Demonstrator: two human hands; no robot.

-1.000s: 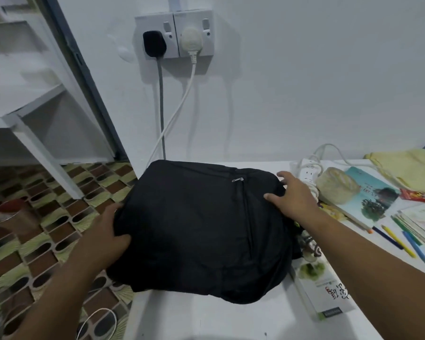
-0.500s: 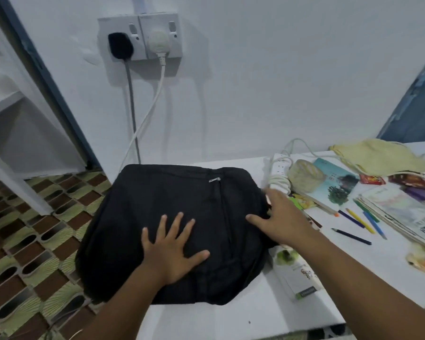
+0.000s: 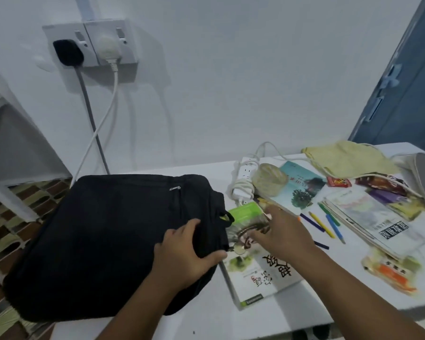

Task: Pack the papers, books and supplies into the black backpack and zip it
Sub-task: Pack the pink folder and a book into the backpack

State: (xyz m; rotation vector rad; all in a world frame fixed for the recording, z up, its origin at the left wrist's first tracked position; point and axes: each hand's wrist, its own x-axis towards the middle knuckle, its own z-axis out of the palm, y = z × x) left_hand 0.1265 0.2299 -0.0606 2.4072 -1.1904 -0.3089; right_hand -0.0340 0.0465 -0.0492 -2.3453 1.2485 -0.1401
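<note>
Both hands are shifting rightward since the earlier frame; left hand (image 3: 187, 253) is gripping the soft black backpack (image 3: 108, 241) at its right edge on the surface (image 3: 206, 322); right hand (image 3: 282, 234), fingers spread and empty, is reaching over the stiff book (image 3: 258, 273) beside it.

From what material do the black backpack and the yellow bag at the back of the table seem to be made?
The black backpack looks like matte woven fabric, perhaps nylon or polyester: it sags, creases under the left hand and does not shine. The yellow bag looks like thin soft cloth, probably cotton: it lies crumpled with many folds.
</note>
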